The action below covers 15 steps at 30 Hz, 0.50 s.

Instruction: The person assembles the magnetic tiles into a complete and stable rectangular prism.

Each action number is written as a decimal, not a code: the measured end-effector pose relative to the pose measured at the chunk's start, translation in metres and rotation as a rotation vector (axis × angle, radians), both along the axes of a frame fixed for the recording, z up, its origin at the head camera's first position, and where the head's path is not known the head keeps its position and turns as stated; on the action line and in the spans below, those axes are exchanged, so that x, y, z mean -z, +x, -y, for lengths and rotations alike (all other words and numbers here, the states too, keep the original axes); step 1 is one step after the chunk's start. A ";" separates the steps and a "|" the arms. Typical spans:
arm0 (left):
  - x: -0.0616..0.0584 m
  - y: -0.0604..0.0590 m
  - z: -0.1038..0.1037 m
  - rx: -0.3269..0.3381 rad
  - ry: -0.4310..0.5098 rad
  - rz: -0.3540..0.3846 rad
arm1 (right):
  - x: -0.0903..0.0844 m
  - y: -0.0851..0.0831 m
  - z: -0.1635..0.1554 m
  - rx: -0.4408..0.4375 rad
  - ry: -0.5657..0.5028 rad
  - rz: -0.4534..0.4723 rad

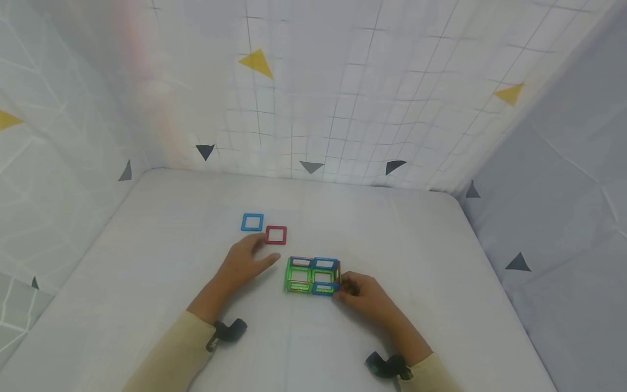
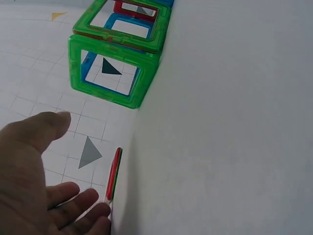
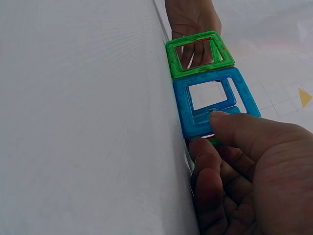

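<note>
A low open-topped box of square magnetic tiles (image 1: 300, 287), two squares long, stands on the table in green, blue and red. My right hand (image 1: 364, 296) grips its right end. In the right wrist view the thumb lies against a blue tile (image 3: 185, 110) and the other fingers curl at the end of the box. Beyond the left end of the box, my left hand (image 1: 245, 262) has thumb and fingers spread apart. Its fingertips are right at the edge of a flat red square tile (image 1: 276, 243), and nothing is gripped there.
A flat blue square tile (image 1: 252, 230) lies just behind and left of the red one. White cloth covers the table (image 1: 421, 245). Hanging cloth with triangle prints (image 1: 313, 109) rises at the back and both sides. Each wrist wears a dark camera (image 1: 230, 330).
</note>
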<state>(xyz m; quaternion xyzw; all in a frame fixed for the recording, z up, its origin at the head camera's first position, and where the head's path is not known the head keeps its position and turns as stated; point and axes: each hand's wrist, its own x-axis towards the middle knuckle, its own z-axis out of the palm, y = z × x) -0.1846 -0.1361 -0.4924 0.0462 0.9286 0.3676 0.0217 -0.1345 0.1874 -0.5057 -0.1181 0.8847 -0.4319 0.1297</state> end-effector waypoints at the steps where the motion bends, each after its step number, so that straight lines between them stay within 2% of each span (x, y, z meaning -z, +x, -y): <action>1: 0.000 -0.001 -0.001 -0.006 -0.009 -0.003 | 0.000 0.000 0.000 -0.002 -0.002 -0.001; 11: 0.002 -0.012 -0.015 -0.073 -0.043 -0.001 | 0.001 0.000 0.000 0.001 -0.002 -0.004; 15: 0.004 -0.016 -0.020 -0.085 -0.112 -0.023 | 0.002 0.000 0.000 0.008 0.002 0.005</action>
